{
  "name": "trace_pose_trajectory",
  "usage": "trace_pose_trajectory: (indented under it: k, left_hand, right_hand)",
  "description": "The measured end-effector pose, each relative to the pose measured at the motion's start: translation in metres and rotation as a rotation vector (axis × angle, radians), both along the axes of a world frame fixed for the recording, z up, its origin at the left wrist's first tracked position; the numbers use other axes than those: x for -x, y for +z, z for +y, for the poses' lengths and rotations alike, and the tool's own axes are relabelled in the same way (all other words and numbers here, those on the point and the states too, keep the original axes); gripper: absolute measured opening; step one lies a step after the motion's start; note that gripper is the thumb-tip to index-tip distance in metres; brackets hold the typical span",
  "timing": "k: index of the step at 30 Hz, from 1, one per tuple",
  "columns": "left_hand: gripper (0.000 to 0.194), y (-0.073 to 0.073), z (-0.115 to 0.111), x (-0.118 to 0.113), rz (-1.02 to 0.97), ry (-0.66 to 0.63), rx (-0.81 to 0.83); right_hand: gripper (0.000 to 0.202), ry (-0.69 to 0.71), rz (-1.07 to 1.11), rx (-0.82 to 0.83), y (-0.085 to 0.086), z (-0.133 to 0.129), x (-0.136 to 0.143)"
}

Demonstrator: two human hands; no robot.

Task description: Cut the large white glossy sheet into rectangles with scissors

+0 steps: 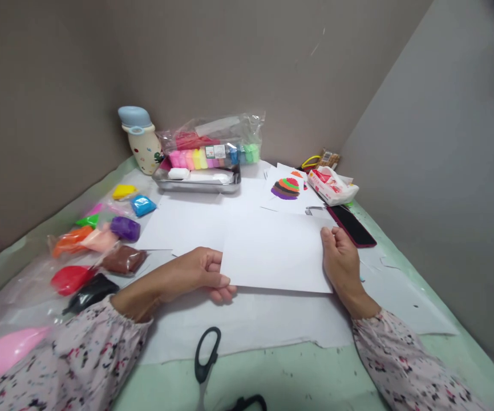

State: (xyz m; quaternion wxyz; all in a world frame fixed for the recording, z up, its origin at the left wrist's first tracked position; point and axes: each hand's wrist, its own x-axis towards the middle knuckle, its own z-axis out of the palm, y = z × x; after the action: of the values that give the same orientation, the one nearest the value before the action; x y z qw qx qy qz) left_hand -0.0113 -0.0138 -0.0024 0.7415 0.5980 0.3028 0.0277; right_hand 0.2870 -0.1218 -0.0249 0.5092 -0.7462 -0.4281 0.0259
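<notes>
Left fingers (pixel 222 295) partly behind the paper (pixel 276 251)

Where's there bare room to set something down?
Two patches: white paper this side of the held sheet, and green tabletop, lightly specked, between scissors and right sleeve. Coloured packets crowd the left; a tray and bottle crowd the back.

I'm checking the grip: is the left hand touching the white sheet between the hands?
Touching. The head view shows the left hand holding the white sheet at its near left corner, the thumb overlapping the edge.
</notes>
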Motion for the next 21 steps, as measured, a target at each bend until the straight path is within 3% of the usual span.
trace_pose_trajectory:
  k: [7,14,18,21]
  left_hand:
    - [0.028,-0.003,-0.003,-0.003,-0.019,0.016,0.047]
    - [0.028,0.0,-0.013,-0.014,-0.059,0.203,0.006]
    - [0.02,0.003,-0.009,-0.015,-0.134,0.469,-0.019]
    - [0.014,0.005,-0.009,-0.017,-0.202,0.582,0.0]
  right_hand:
    - [0.039,-0.01,0.063,-0.074,-0.003,0.004,-0.01]
    - [0.054,0.012,0.253,-0.136,-0.003,0.008,-0.015]
    - [0.071,0.205,0.675,-0.233,-0.004,0.013,-0.015]
    - [0.065,0.394,0.872,-0.122,-0.005,0.011,-0.004]
